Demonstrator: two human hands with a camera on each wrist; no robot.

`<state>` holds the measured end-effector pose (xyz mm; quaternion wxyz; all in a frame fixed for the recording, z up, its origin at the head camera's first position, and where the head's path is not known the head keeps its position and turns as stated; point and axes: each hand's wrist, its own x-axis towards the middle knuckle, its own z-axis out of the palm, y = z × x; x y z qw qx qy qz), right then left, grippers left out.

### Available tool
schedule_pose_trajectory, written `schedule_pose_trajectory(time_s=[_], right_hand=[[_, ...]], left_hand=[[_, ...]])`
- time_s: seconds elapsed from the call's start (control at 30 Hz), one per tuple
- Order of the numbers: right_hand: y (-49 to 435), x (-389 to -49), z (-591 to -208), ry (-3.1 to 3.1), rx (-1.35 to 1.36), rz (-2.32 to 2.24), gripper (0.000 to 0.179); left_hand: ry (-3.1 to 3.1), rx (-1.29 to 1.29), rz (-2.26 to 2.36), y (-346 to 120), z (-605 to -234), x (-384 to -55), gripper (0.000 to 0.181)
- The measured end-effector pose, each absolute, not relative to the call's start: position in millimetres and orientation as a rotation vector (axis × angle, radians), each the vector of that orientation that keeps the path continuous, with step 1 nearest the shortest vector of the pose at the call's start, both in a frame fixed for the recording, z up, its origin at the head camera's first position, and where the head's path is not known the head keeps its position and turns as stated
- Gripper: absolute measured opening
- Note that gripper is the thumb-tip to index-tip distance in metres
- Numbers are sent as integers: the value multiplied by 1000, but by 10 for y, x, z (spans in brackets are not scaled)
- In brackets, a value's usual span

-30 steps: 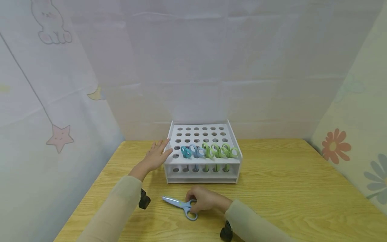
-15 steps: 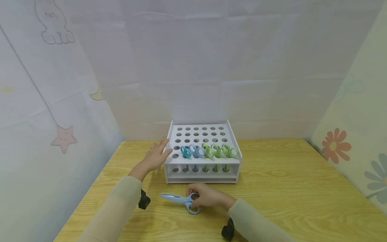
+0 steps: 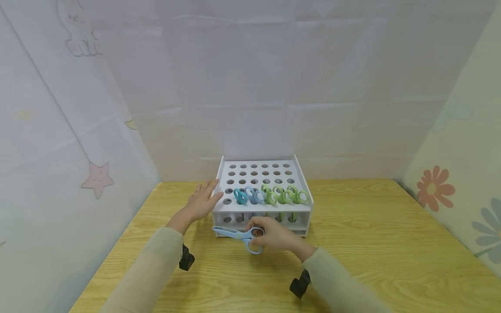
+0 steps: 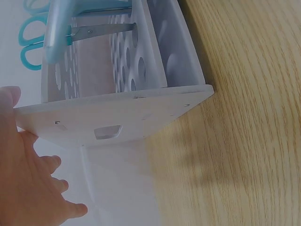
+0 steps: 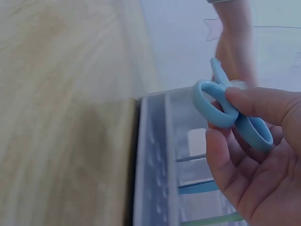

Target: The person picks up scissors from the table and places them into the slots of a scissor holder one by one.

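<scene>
My right hand (image 3: 274,234) pinches light-blue scissors (image 3: 235,234) by the finger loops. Raised off the table, they overlap the rack's lower front in the head view, blades toward the left. In the right wrist view, thumb and fingers hold the loops (image 5: 218,113) from both sides. A white holed rack (image 3: 270,208) stands in front of me. On its left side panel (image 4: 113,115) rests my left hand (image 3: 199,202), thumb by the top edge and the other fingers spread outside. Teal scissors (image 3: 237,195) and blue scissors (image 3: 249,193) stand upright in its front row.
Several green scissors (image 3: 302,198) occupy the right part of that row. The rack's rear holes hold nothing. It stands on a wooden table (image 3: 364,243), with a pale cloth backdrop (image 3: 235,87) behind and printed cloth at both sides.
My right hand has lifted the light-blue scissors from the table and moved them forward to the rack's front. My left hand has stayed at the rack's left side.
</scene>
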<state>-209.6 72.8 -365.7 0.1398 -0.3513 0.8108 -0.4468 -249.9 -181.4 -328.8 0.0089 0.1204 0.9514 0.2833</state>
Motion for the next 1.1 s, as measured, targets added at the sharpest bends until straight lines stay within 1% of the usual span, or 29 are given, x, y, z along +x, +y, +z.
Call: schedule_pose_trajectory(time_s=[0.17, 0.3, 0.53, 0.73, 0.93, 1.1], right_hand=[[780, -2109, -3469, 2359, -1019, -1365, 18], [802, -2131, -3368, 2392, -1035, -1393, 19], [811, -2151, -3247, 2439, -1010, -1416, 21], [817, -2176, -3160, 2475, -1046, -1402, 21], [829, -2190, -3073, 2452, -992, -1444, 26], [850, -2222, -3021, 2480, -998, -1471, 32]], left_hand=[[2975, 368, 882, -1816, -3282, -2487, 62], [2971, 360, 890, -1818, -3279, -2482, 61], [2964, 380, 897, -1825, -3277, -2474, 64], [2958, 383, 907, -1827, -3272, -2473, 64], [2953, 386, 907, -1830, -3269, -2471, 64], [2956, 378, 908, -1807, -3262, -2476, 61]])
